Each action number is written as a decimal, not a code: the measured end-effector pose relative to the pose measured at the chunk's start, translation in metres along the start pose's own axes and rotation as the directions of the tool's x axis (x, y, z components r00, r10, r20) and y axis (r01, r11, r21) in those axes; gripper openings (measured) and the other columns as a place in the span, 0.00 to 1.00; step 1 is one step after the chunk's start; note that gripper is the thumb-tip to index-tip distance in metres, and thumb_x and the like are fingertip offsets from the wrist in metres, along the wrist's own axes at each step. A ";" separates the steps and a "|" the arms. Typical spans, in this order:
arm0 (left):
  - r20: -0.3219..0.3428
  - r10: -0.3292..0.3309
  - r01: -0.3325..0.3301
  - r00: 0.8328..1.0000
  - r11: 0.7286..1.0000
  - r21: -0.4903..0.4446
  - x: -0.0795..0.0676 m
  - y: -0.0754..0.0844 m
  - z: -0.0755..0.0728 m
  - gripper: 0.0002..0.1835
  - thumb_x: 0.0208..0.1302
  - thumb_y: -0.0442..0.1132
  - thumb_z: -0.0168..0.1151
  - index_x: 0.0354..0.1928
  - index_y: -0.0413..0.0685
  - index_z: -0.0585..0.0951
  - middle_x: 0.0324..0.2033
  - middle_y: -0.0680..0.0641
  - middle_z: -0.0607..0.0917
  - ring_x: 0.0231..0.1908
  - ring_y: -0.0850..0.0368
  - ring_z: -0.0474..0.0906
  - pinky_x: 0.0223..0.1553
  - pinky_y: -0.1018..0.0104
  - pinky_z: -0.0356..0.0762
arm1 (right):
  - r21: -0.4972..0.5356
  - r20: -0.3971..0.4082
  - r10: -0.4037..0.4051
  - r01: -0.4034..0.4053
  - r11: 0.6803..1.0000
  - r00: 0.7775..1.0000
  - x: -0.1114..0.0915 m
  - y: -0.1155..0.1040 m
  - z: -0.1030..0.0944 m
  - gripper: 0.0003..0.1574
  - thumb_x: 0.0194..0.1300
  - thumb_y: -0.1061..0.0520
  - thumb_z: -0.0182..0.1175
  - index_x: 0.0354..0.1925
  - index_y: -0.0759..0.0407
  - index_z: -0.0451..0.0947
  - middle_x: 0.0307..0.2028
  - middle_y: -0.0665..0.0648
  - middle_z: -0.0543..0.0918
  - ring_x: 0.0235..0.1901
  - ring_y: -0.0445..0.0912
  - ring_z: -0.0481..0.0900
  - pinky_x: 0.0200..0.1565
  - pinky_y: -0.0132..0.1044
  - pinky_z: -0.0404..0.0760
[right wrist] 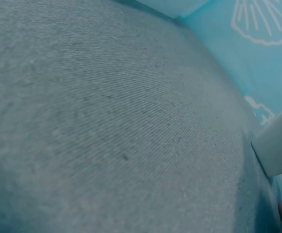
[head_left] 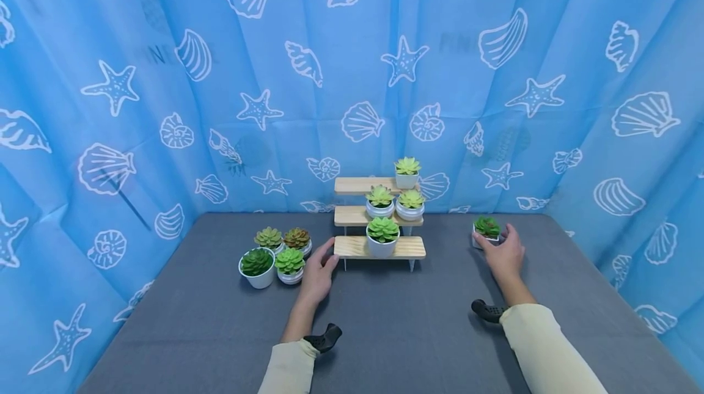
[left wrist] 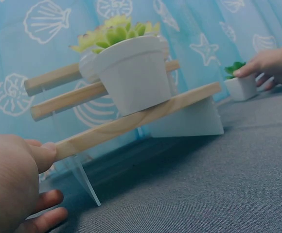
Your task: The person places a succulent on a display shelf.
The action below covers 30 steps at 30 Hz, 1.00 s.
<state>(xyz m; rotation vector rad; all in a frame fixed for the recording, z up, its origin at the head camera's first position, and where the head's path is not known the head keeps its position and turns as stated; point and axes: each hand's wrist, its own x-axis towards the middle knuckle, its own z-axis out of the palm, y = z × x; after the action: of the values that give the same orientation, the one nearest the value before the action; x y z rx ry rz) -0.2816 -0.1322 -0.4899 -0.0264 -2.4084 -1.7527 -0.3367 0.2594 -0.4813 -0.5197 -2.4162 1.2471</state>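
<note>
A three-tier wooden plant stand [head_left: 352,247] with pale boards and clear legs stands mid-table. My left hand [head_left: 316,275] is at the left end of its lowest board, thumb and forefinger pinching the end while the lower fingers hang below it. Off to the right, my right hand [head_left: 506,256] grips a small dark-green succulent [head_left: 486,227] in a white pot, thumb on the near side and fingers on the right. The right wrist view catches only part of that white pot [right wrist: 277,143] and some fingertips at its edge, the pot's base at the grey cloth.
Potted succulents stand on the tiers: one on top [head_left: 407,179], two in the middle, one below [head_left: 382,248]. Left of my left hand, several more are grouped, including a dark-green one [head_left: 256,281]. A blue shell-patterned curtain [head_left: 308,94] surrounds the grey table [head_left: 396,333].
</note>
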 end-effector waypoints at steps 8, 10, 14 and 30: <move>-0.002 0.004 -0.004 1.000 1.000 0.000 0.000 -0.001 0.001 0.24 0.75 0.38 0.51 0.70 0.49 0.68 0.67 0.46 0.70 0.64 0.47 0.67 0.63 0.46 0.65 | -0.027 0.084 0.037 -0.035 0.999 0.996 0.004 0.001 -0.001 0.53 0.65 0.42 0.61 0.72 0.71 0.50 0.67 0.75 0.61 0.63 0.69 0.57 0.63 0.60 0.55; -0.003 0.000 0.000 1.000 1.000 0.001 0.000 -0.001 0.002 0.24 0.75 0.38 0.52 0.70 0.49 0.68 0.67 0.46 0.70 0.64 0.47 0.67 0.63 0.47 0.65 | -0.040 0.084 0.036 -0.033 0.999 0.996 0.004 0.001 -0.001 0.51 0.65 0.43 0.61 0.71 0.71 0.52 0.66 0.74 0.61 0.63 0.69 0.57 0.63 0.60 0.55; -0.004 0.000 0.000 1.000 1.000 0.003 0.000 -0.001 0.002 0.24 0.75 0.38 0.51 0.70 0.49 0.68 0.67 0.46 0.70 0.64 0.47 0.67 0.63 0.47 0.65 | -0.041 0.070 0.055 -0.052 0.998 0.996 0.004 0.002 0.001 0.51 0.65 0.43 0.62 0.71 0.71 0.53 0.66 0.74 0.62 0.63 0.68 0.58 0.63 0.60 0.56; -0.011 -0.003 0.004 1.000 1.000 0.007 0.001 0.000 0.001 0.24 0.75 0.38 0.51 0.70 0.48 0.68 0.67 0.46 0.70 0.63 0.48 0.68 0.62 0.47 0.66 | -0.021 -0.007 0.048 -0.048 0.999 0.999 -0.004 0.007 0.002 0.49 0.64 0.47 0.63 0.70 0.73 0.55 0.63 0.76 0.65 0.64 0.67 0.61 0.64 0.59 0.59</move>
<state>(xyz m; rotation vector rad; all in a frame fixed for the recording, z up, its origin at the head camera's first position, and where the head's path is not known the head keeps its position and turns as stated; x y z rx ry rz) -0.2824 -0.1309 -0.4902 -0.0115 -2.4082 -1.7411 -0.3334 0.2601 -0.4887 -0.5904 -2.4280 1.2385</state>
